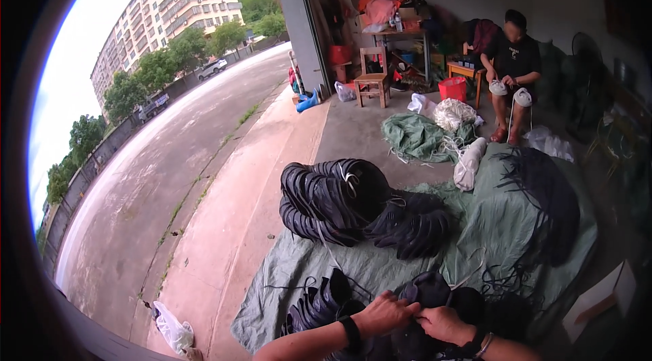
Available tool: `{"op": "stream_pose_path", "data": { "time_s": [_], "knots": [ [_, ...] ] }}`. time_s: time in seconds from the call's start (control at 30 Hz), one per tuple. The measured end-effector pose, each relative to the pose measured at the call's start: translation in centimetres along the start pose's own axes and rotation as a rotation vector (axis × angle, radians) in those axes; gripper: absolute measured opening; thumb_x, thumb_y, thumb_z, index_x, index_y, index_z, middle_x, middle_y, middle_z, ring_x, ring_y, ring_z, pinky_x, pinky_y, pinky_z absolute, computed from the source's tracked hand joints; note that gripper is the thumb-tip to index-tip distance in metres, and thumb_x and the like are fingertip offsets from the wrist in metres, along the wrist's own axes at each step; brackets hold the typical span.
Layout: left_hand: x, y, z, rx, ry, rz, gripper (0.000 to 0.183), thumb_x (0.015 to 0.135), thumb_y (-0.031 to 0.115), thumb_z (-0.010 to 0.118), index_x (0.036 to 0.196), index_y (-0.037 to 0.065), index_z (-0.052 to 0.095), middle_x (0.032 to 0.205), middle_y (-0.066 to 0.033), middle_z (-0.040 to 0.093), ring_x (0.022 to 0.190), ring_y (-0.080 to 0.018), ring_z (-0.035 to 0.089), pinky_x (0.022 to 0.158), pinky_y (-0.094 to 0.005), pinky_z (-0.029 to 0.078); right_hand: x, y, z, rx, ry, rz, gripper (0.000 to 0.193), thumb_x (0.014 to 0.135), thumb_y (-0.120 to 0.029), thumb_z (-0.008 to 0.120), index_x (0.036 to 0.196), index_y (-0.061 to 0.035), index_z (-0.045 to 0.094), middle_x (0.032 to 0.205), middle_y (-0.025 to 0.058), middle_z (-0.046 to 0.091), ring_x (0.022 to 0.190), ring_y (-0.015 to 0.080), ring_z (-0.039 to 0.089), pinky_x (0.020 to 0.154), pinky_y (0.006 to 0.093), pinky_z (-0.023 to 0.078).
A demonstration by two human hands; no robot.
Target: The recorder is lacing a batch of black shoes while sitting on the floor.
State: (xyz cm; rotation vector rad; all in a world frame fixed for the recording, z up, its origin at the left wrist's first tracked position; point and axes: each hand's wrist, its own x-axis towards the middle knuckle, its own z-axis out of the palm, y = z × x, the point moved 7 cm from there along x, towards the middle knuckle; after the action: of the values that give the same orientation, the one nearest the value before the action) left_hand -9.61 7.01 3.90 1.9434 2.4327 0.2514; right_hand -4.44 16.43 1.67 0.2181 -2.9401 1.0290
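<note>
My left hand (387, 313) and my right hand (445, 326) meet at the lower middle, fingers pinched close together on what looks like a black shoe upper (413, 342). Any lace between the fingertips is too small to make out. Just left of my hands, a nested row of dark uppers (316, 303) lies on a green woven sheet (272, 313). Beyond them sit larger stacks of the same black pieces (326, 198), fanned in rows and tied with pale cord. A heap of black laces (543, 205) covers the sheet at the right.
A seated person (513, 62) holds white shoe-like pieces at the back right. Nearby are a red basket (452, 89), a white bundle (468, 164) and a wooden chair (372, 79). A white box (601, 300) stands at lower right; a plastic bag (174, 327) lies at lower left.
</note>
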Motion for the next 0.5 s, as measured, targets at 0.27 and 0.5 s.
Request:
{"op": "stream_pose_path", "data": {
  "time_s": [0.27, 0.5],
  "knots": [
    [0.1, 0.3, -0.9, -0.097, 0.302, 0.131, 0.024, 0.077, 0.036, 0.067, 0.088, 0.016, 0.058, 0.072, 0.0000, 0.054, 0.078, -0.0190, 0.055, 0.083, -0.0360, 0.044, -0.4, 0.4, 0.9, -0.152, -0.087, 0.036, 0.019, 0.085, -0.021, 0.056, 0.101, -0.0118, 0.058, 0.066, 0.0135, 0.063, 0.065, 0.0328, 0.064, 0.057, 0.0442, 0.050],
    [-0.2, -2.3, 2.0, -0.853, 0.056, -0.252, 0.024, 0.085, 0.020, 0.064, 0.105, 0.006, 0.060, 0.093, -0.0064, 0.064, 0.093, -0.0216, 0.061, 0.086, -0.0321, 0.047, -2.0, -3.4, -12.2, -0.010, 0.444, -0.209, 0.014, 0.081, -0.010, 0.063, 0.091, -0.0069, 0.053, 0.067, 0.0098, 0.063, 0.060, 0.0287, 0.064, 0.051, 0.0361, 0.050]
  ]
}}
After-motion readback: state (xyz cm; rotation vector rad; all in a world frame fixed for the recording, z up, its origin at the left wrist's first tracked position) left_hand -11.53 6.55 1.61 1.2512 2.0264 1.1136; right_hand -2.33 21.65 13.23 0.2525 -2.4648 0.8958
